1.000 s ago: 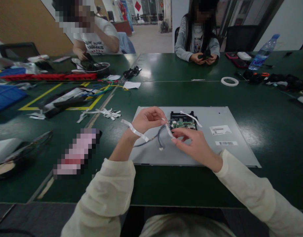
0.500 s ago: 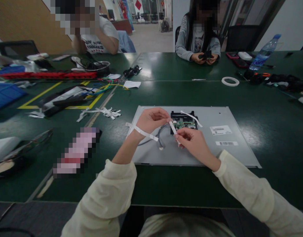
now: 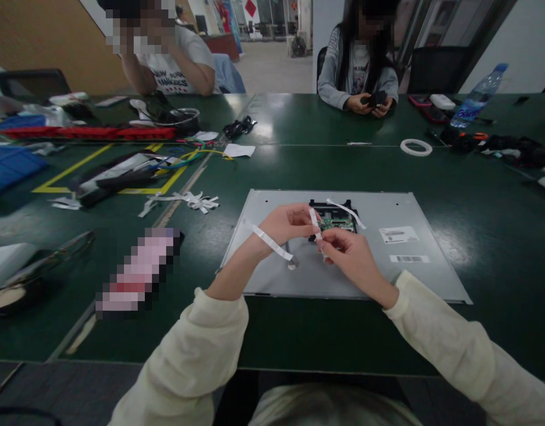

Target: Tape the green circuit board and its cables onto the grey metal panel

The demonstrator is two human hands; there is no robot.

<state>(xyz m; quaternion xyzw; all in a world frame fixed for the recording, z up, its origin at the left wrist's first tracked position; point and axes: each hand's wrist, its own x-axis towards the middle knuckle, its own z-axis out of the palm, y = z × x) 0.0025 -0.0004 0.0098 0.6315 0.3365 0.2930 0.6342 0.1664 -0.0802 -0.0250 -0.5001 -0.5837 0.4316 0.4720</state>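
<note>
Between my hands is a short white tape strip (image 3: pixel 314 219), its upper end sticking up free. My left hand (image 3: pixel 285 228) is closed, with thumb and fingertips pinching the strip near its middle. Just below, my right hand (image 3: pixel 350 251) pinches the lower part. A second white strip (image 3: pixel 272 244) lies across my left wrist, both ends sticking out. Under my hands lies a flat grey metal panel (image 3: pixel 365 278) bearing a green circuit board (image 3: pixel 337 222) in a black frame. Another white strip (image 3: pixel 348 213) rests over the board. My left hand hides most of the grey cable.
Left of the panel lie a heap of tape scraps (image 3: pixel 201 202) and a blurred-out pink phone-like object (image 3: pixel 141 269). A white tape roll (image 3: pixel 415 147) and a plastic bottle (image 3: pixel 480 94) are at the far right. Two people sit opposite.
My left hand has shifted right and slightly down along the strip, its fingertips now close to my right hand's. The strip's upper end has come free. My right hand has barely moved.
</note>
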